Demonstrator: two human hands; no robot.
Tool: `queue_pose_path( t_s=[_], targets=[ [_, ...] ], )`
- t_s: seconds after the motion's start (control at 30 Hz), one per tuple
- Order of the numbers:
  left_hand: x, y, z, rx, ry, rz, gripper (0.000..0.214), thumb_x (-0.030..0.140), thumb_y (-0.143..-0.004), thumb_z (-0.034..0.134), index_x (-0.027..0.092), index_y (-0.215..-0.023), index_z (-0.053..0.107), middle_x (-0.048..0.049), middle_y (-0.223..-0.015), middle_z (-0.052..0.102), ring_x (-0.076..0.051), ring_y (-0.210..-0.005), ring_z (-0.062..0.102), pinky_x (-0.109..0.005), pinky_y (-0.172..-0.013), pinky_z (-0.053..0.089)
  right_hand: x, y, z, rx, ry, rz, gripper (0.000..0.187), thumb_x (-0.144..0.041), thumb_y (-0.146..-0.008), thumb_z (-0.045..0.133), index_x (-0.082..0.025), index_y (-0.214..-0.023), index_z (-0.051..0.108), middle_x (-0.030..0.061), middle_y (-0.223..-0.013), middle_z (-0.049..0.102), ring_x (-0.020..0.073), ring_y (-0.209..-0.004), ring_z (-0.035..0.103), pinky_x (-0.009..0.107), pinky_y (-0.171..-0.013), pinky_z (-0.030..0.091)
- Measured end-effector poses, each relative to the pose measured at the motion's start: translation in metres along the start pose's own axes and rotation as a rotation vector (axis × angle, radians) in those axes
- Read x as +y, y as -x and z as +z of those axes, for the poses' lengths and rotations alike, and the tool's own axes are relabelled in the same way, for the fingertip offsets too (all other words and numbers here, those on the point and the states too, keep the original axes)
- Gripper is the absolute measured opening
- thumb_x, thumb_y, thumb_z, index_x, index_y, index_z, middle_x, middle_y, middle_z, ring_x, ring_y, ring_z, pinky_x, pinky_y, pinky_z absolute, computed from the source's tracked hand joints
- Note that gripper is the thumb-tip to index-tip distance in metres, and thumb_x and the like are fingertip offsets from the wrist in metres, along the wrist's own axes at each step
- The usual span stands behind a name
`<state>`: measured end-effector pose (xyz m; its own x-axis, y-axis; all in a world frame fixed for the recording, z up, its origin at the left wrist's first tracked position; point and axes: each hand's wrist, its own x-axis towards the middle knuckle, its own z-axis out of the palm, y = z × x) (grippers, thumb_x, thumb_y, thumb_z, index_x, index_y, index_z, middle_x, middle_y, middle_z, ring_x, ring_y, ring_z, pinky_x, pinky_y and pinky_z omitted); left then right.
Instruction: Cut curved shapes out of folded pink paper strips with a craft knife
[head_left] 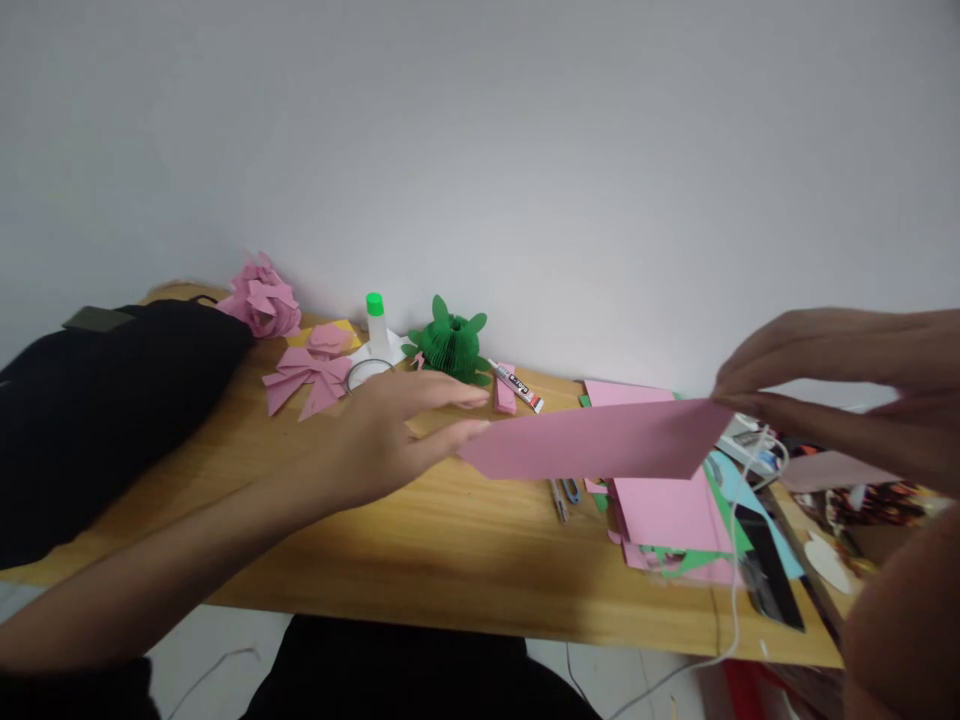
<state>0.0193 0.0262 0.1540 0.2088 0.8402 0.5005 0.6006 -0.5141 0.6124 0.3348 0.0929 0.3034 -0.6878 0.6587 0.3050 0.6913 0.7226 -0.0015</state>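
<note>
A sheet of pink paper (600,442) is held up in the air above the table. My right hand (847,375) pinches its right corner between thumb and fingers. At the other end is my left hand (382,425), its thumb and fingers apart. The left thumb tip is at the paper's left edge; whether it presses on it I cannot tell. Below the right hand lies a stack of pink sheets (671,515) with green paper among them. Beyond the left hand stand a green paper ball with leaves (450,345) and a green-capped glue bottle (376,325).
On the wooden table (450,560) are pink paper flowers (262,300), a pink bow (307,378), a glue tube (517,387), a cutter (559,502) and a dark phone (769,570). A black bag (112,410) lies at left. A white cable (736,580) hangs over the front edge.
</note>
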Motion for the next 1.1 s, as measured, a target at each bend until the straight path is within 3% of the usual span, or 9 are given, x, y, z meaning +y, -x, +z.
queue_pose_path(
  t_s=[0.1,0.27,0.4,0.53,0.67,0.9,1.1],
  targets=[
    [0.014,-0.013,0.011,-0.002,0.042,0.085,0.018,0.026,-0.094,0.058,0.020,-0.097,0.074,-0.0013,-0.096,0.078,-0.015,-0.085,0.073,-0.024,-0.074,0.054,-0.006,-0.001,0.004,-0.123,-0.131,-0.099,0.029,-0.057,-0.092,0.052,-0.036,-0.081,0.070,-0.0031,-0.081,0.074,0.0129,-0.064,0.066,0.026,-0.055,0.054],
    [0.021,-0.022,0.019,0.039,0.032,0.123,0.018,0.019,-0.094,0.057,0.017,-0.095,0.075,-0.0016,-0.092,0.078,-0.013,-0.082,0.071,-0.022,-0.074,0.052,-0.011,0.012,0.017,-0.046,-0.241,-0.106,0.013,-0.034,-0.091,0.059,-0.032,-0.083,0.068,-0.0020,-0.081,0.074,0.0137,-0.073,0.069,0.023,-0.056,0.054],
    [0.025,-0.024,0.021,0.013,-0.010,0.151,0.022,0.017,-0.095,0.053,0.017,-0.091,0.075,-0.0020,-0.091,0.078,-0.014,-0.081,0.071,-0.024,-0.072,0.051,-0.017,0.025,0.036,0.014,-0.197,0.008,0.008,-0.028,-0.088,0.061,-0.028,-0.086,0.069,0.0006,-0.082,0.076,0.0157,-0.073,0.070,0.028,-0.063,0.055],
    [0.034,-0.024,0.023,-0.085,-0.094,0.169,0.027,0.019,-0.096,0.049,0.018,-0.086,0.074,-0.0016,-0.089,0.077,-0.016,-0.080,0.070,-0.026,-0.068,0.049,-0.040,0.024,0.061,0.079,-0.147,0.043,0.011,-0.027,-0.088,0.062,-0.022,-0.094,0.071,0.0060,-0.094,0.077,0.0204,-0.087,0.070,0.036,-0.080,0.053],
    [0.043,-0.020,0.024,-0.112,-0.141,0.158,0.029,0.019,-0.097,0.045,0.019,-0.086,0.073,-0.0019,-0.088,0.076,-0.017,-0.079,0.069,-0.027,-0.067,0.048,-0.068,0.015,0.079,0.079,-0.210,-0.006,0.016,-0.018,-0.087,0.057,-0.022,-0.082,0.072,0.0024,-0.084,0.077,0.0184,-0.077,0.069,0.033,-0.074,0.049],
    [0.053,-0.007,0.020,-0.081,-0.098,0.152,0.023,0.015,-0.091,0.051,0.019,-0.083,0.072,0.0009,-0.079,0.075,-0.014,-0.071,0.066,-0.025,-0.062,0.045,-0.091,0.020,0.086,0.103,-0.260,-0.002,0.019,-0.010,-0.083,0.056,-0.020,-0.075,0.070,0.0003,-0.073,0.073,0.0144,-0.067,0.063,0.027,-0.069,0.045],
    [0.062,0.004,0.018,-0.083,-0.176,0.239,0.023,0.013,-0.090,0.051,0.017,-0.081,0.071,-0.0013,-0.078,0.074,-0.015,-0.071,0.066,-0.026,-0.063,0.045,-0.110,0.029,0.087,0.100,-0.218,0.018,0.021,-0.009,-0.081,0.054,-0.020,-0.076,0.071,0.0013,-0.074,0.073,0.0154,-0.069,0.063,0.029,-0.071,0.043]
  ],
)
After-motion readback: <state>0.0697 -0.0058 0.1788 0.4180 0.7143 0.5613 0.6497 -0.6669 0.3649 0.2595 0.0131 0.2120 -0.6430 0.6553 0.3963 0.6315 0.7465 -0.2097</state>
